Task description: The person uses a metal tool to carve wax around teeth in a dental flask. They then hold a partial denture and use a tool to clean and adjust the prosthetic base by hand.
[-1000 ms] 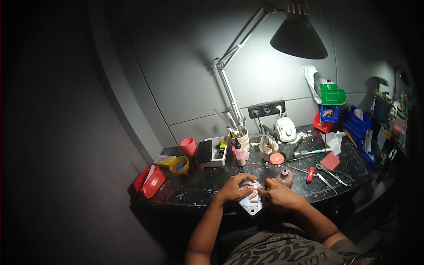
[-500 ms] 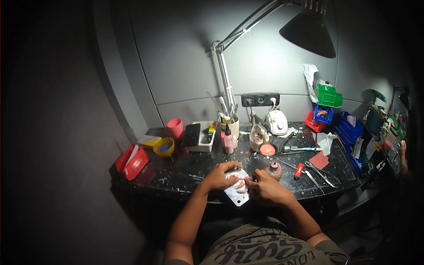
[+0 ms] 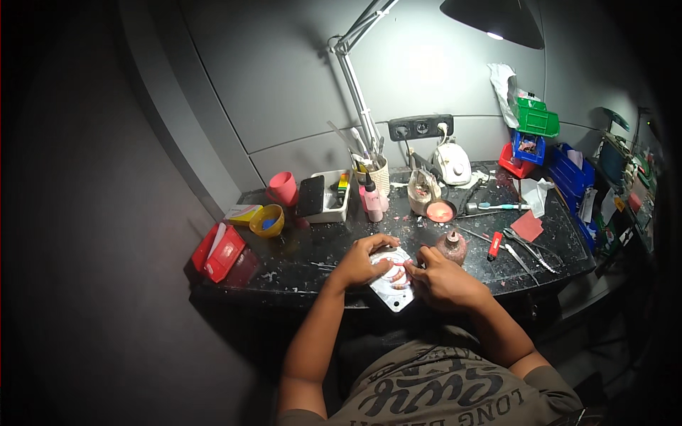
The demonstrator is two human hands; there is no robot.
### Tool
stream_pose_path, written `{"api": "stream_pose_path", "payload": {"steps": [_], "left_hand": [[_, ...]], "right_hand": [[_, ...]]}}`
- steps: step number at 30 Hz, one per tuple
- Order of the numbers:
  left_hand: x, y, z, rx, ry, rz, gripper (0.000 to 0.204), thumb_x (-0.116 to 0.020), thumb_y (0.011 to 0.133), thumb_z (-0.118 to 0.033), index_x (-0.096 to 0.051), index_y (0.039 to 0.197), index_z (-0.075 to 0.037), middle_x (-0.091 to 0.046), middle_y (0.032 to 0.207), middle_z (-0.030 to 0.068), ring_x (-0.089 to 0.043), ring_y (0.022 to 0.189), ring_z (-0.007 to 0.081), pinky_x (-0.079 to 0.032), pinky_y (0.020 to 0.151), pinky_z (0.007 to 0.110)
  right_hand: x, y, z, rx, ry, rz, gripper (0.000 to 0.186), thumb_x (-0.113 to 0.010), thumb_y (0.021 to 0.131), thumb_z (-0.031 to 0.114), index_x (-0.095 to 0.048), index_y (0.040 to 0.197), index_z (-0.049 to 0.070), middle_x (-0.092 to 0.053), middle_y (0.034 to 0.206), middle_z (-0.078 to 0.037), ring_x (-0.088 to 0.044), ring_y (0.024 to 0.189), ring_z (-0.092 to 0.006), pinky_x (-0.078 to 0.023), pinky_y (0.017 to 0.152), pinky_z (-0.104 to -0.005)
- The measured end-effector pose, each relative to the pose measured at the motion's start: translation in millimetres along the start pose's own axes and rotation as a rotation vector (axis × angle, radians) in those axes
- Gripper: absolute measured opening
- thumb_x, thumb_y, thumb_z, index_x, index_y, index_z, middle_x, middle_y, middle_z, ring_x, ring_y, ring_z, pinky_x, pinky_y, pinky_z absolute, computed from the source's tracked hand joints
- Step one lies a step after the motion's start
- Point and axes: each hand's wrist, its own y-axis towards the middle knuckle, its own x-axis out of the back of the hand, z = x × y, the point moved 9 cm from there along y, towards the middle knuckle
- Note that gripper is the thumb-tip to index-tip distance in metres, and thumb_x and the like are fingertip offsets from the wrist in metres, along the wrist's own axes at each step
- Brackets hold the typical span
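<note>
At the near edge of the black table lies a white plate (image 3: 396,301) with a rounded rim and a small dark hole at its near end. Curved pink-and-tan pieces (image 3: 399,278), like denture parts, rest in it. My left hand (image 3: 361,263) grips the plate's left side, thumb over the top. My right hand (image 3: 449,281) is curled at the right side, its fingertips pinched at a small pink piece (image 3: 398,263) over the plate; the fingers partly hide it. Just beyond my right hand stands a round pinkish bottle (image 3: 452,249) with a nozzle.
To the right lie a red cutter (image 3: 495,246), metal pliers (image 3: 529,248), a pink square (image 3: 527,226) and a toothbrush (image 3: 501,206). Farther back are a pink-filled dish (image 3: 440,211) and a pink bottle (image 3: 371,204). A yellow bowl (image 3: 268,221) and red bin (image 3: 226,257) stand left.
The whole view has shifted, so the table sits higher in it. Both hands keep their place on the plate, with only slight finger movement.
</note>
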Motion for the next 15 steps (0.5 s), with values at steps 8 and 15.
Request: {"api": "stream_pose_path", "payload": {"steps": [8, 15], "left_hand": [[2, -1, -5, -0.024, -0.011, -0.017, 0.044, -0.077, 0.081, -0.004, -0.066, 0.123, 0.004, -0.068, 0.135, 0.0179, -0.063, 0.128, 0.0212, -0.046, 0.114, 0.037], [0, 0, -8, 0.025, 0.154, -0.054, 0.042, -0.086, 0.086, -0.017, -0.069, 0.119, 0.001, -0.069, 0.132, 0.0147, -0.064, 0.124, 0.0197, -0.048, 0.11, 0.036]], "right_hand": [[2, 5, 5, -0.019, 0.005, 0.019, 0.05, -0.066, 0.091, 0.016, -0.064, 0.133, -0.01, -0.055, 0.107, -0.025, -0.056, 0.104, -0.0408, -0.051, 0.091, -0.0456], [5, 6, 7, -0.015, 0.009, 0.023, 0.048, -0.065, 0.09, 0.015, -0.064, 0.13, -0.01, -0.055, 0.107, -0.024, -0.056, 0.105, -0.0397, -0.051, 0.09, -0.045]]}}
